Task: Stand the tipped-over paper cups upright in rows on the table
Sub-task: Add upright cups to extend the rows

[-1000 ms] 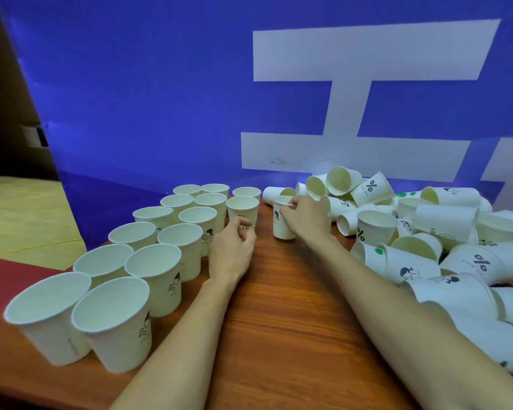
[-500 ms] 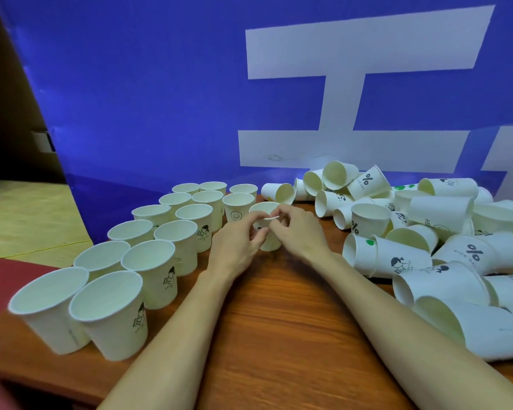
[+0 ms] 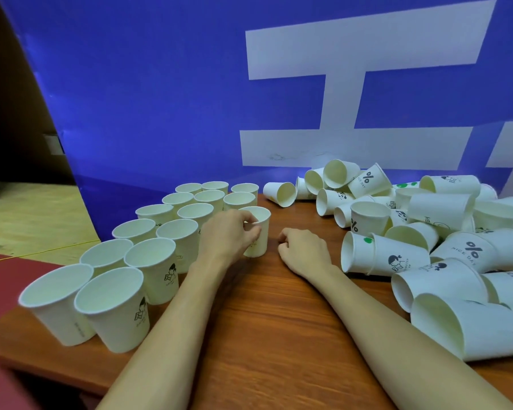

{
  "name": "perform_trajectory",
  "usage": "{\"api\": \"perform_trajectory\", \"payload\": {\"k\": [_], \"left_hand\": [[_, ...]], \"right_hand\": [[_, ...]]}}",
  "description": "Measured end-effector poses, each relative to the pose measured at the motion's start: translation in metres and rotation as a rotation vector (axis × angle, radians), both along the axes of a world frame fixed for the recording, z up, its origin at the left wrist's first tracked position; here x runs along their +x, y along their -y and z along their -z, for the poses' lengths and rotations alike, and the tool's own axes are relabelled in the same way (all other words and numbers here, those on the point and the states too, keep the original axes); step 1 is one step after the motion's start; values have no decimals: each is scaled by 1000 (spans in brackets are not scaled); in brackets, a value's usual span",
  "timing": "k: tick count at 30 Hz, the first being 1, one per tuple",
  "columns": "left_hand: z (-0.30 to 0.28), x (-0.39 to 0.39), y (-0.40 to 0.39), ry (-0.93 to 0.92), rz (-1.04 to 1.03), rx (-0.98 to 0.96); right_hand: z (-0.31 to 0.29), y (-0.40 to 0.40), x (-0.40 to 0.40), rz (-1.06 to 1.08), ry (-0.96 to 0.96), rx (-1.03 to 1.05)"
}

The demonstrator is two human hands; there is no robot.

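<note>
On a brown wooden table (image 3: 264, 335) seen from above and behind the person's arms, an upright white paper cup (image 3: 259, 235) stands near the middle, its mouth facing up and its long axis vertical. The left hand (image 3: 228, 235) holds it, thumb and fingers curled round the rim and upper wall. The cup looks empty, though the hand hides part of its inside. It stands at the near end of a short third row, just in front of two other upright cups.

To its left, the standing cups (image 3: 148, 261) form two longer rows running from the near left corner toward the back wall, rims close together or touching. All stand mouth up, and those whose insides show are empty. Several carry a small dark figure printed on the side.

The right hand (image 3: 304, 250) rests on the table just right of the held cup, apart from it, fingers curled under into a loose fist with nothing in them.

On the right, the tipped-over cups (image 3: 427, 232) lie in a loose heap, long axes roughly level, mouths mostly facing left or toward the viewer. Some lie partly nested one inside another. One stray cup (image 3: 280, 193) lies alone near the back wall.

Behind everything hangs a blue backdrop (image 3: 160, 99) with large white bars.
</note>
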State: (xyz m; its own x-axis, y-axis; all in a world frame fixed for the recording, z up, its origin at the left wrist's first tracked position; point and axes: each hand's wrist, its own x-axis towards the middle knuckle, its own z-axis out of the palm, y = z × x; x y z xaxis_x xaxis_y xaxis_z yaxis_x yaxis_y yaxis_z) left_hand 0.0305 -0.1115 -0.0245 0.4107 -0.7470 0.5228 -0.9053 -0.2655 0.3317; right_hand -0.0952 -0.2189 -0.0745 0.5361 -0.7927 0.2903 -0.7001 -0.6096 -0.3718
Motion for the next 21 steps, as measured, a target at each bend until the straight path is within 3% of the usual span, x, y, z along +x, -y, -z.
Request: {"api": "perform_trajectory", "payload": {"k": [11,21], "left_hand": [[-3,6,-2,-72,-186,-11],[3,12,-1,-109,-204,-35]], "right_hand": [[-1,1,-1,-2,8,6],[-3,-2,-1,7,-14,7]]}}
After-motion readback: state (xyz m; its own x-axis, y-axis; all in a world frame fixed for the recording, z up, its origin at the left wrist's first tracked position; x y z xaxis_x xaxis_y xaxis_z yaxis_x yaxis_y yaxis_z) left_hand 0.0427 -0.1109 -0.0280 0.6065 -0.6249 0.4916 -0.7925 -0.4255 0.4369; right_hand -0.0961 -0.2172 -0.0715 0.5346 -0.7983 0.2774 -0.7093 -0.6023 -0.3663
